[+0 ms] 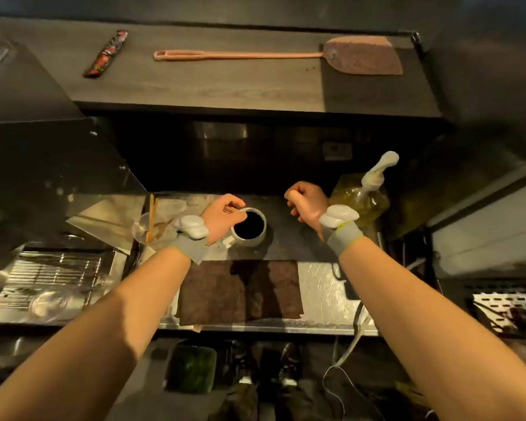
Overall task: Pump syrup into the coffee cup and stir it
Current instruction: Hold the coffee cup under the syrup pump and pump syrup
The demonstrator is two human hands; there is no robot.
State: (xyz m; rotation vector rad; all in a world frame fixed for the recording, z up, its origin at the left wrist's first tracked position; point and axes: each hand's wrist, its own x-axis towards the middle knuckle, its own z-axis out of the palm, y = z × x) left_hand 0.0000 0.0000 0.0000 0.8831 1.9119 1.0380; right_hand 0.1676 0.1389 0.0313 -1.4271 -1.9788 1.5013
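Observation:
A white coffee cup [257,238] full of dark coffee stands on the steel counter, its handle toward me. My left hand [222,215] rests on the cup's left rim, fingers pinching the edge. My right hand [305,202] hovers to the right of the cup, fingers curled shut with nothing visible in them. Just right of that hand stands a yellowish syrup bottle [360,202] with a white pump [380,170] on top; the hand does not touch it. Both wrists wear grey bands with white devices.
A clear glass [151,229] with wooden sticks stands left of the cup. A brown mat [213,291] lies at the counter's front. A metal drip grate [55,268] with a glass is at left. The shelf above holds a pink fly swatter [286,56] and a dark packet [106,54].

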